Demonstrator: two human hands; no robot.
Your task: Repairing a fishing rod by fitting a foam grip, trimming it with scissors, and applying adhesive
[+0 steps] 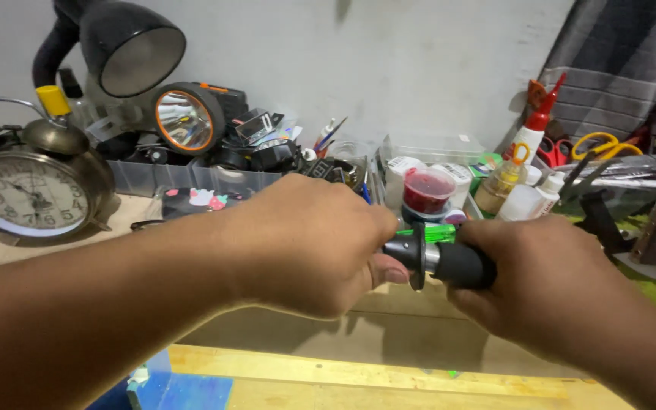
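Both my hands hold one black tool (440, 260) level in front of me, over a wooden bench top (358, 376). My right hand (534, 282) wraps its rounded black handle. My left hand (309, 247) closes over the other end, next to the handle's flared collar and metal ring. Whatever is at the tool's front end is hidden inside my left fist. A green part (428, 233) shows just behind the collar.
A twin-bell alarm clock (30, 190) stands at the left under a black desk lamp (119, 42). Behind are a round orange-rimmed torch (185, 119), clear trays of clutter, a jar with red contents (427, 190), glue bottles (529, 137) and yellow-handled scissors (600, 143).
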